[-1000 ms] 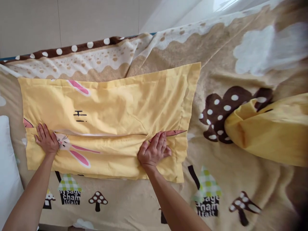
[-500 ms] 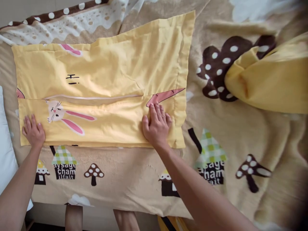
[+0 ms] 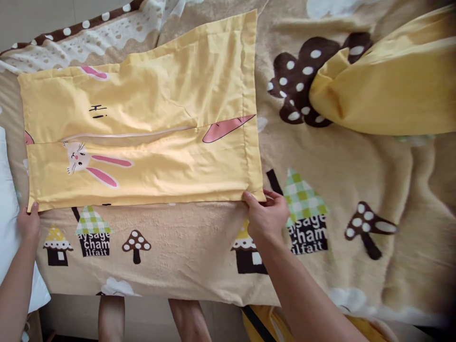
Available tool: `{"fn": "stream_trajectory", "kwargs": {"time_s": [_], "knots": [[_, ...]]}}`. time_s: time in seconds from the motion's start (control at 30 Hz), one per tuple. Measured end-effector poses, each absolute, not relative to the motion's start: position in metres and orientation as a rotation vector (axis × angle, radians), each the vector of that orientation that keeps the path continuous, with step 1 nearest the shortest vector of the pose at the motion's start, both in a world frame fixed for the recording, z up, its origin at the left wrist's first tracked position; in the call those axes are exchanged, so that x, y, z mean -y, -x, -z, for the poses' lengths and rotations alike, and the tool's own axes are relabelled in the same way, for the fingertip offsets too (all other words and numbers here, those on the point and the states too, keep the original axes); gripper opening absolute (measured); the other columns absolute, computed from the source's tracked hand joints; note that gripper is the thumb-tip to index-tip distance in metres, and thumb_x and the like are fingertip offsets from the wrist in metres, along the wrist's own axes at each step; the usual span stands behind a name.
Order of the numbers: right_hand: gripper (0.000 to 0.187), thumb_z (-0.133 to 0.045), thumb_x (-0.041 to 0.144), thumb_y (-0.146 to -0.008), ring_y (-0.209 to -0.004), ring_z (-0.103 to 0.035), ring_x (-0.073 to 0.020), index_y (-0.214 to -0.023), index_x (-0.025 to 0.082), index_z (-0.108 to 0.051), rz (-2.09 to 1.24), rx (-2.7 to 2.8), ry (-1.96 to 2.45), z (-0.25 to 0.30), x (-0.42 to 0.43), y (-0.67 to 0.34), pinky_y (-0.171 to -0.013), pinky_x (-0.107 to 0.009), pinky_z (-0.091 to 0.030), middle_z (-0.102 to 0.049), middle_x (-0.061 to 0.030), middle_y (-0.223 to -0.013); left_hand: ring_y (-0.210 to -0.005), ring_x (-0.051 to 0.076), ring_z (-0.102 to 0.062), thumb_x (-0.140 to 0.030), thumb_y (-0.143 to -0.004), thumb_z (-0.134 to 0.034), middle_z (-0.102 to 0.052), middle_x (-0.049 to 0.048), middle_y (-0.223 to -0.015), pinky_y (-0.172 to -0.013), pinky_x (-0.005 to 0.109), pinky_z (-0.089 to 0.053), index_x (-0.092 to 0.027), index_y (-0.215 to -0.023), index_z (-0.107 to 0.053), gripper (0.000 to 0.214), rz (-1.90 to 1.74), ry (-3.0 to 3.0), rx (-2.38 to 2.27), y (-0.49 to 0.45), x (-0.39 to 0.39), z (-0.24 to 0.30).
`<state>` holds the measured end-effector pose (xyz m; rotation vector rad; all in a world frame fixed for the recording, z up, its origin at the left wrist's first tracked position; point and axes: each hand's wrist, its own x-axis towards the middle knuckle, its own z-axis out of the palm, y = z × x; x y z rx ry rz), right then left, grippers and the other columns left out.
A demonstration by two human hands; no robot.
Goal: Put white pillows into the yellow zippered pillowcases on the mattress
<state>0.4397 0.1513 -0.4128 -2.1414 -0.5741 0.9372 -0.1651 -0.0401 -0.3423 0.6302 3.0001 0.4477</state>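
Observation:
A yellow pillowcase (image 3: 160, 166) with rabbit and carrot prints lies spread on the bed, a long slit running across its middle. My left hand (image 3: 29, 221) pinches its near left corner, thumb on top. At the near right corner, my right hand (image 3: 267, 209) grips the hem with the thumb above and the fingers underneath. Small wrinkles cross the fabric, and its far right corner reaches farther back than the left one.
A patterned beige blanket (image 3: 199, 247) covers the bed. Another bunched yellow cloth (image 3: 384, 99) lies at the right. A white pillow (image 3: 10, 199) sits at the left edge. Below the bed's near edge, legs and a yellow item (image 3: 263, 323) show.
Both hands have gone from lying flat on the pillowcase to gripping its two near corners. The right hand moved right and toward me; the left moved left and toward me.

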Motion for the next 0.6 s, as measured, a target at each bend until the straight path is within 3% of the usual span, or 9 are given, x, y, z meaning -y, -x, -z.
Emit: {"fn": "stream_trajectory", "kwargs": {"time_s": [0.17,0.37,0.47,0.53,0.6], "knots": [[0.051,-0.081,0.032,-0.054,-0.069,-0.058,-0.0155,-0.097,0.017,-0.058,-0.921,0.547,2.075,0.404,-0.146,-0.455,-0.073,-0.037,-0.054,-0.056,0.0022,-0.074,-0.063,0.019,-0.051,-0.047,-0.077,-0.053,-0.055,0.0024,-0.068,-0.072,0.041,-0.051,-0.018,-0.077,-0.056,0.029,-0.353,-0.560,-2.967,0.137,0.059,0.316],[0.041,-0.067,0.042,-0.071,-0.085,-0.061,-0.0324,-0.106,0.025,-0.056,-0.902,0.866,2.221,0.399,-0.117,-0.482,-0.074,-0.063,-0.051,-0.056,-0.0023,-0.084,-0.065,0.018,-0.048,-0.042,-0.075,-0.056,-0.053,-0.0006,-0.069,-0.080,0.044,-0.052,-0.018,-0.079,-0.056,0.023,-0.473,-0.390,-3.037,0.121,0.078,0.306],[0.051,-0.063,0.035,-0.071,-0.113,-0.054,-0.0422,-0.120,0.027,-0.054,-0.398,1.109,2.406,0.394,-0.125,-0.457,-0.094,-0.074,-0.038,-0.053,-0.0111,-0.117,-0.094,0.028,-0.058,-0.027,-0.066,-0.063,-0.061,0.0103,-0.103,-0.095,0.049,-0.048,-0.012,-0.105,-0.060,0.042,-0.564,-0.667,-3.147,0.106,0.066,0.307],[0.064,-0.063,0.032,-0.073,-0.132,-0.040,-0.0417,-0.135,0.025,-0.047,-0.197,1.388,2.254,0.386,-0.135,-0.412,-0.108,-0.068,-0.028,-0.042,-0.0151,-0.140,-0.123,0.033,-0.049,-0.020,-0.069,-0.062,-0.053,0.0200,-0.130,-0.109,0.049,-0.039,-0.007,-0.127,-0.052,0.061,-0.628,-1.158,-3.096,0.077,0.035,0.307],[0.069,-0.057,0.034,-0.081,-0.140,-0.032,-0.0372,-0.145,0.020,-0.036,-0.334,1.718,1.945,0.378,-0.144,-0.347,-0.111,-0.062,-0.028,-0.037,-0.0165,-0.149,-0.138,0.029,-0.040,-0.019,-0.081,-0.054,-0.048,0.0201,-0.141,-0.118,0.046,-0.030,-0.009,-0.136,-0.046,0.057,-0.671,-1.578,-2.785,0.033,-0.015,0.311]]}}
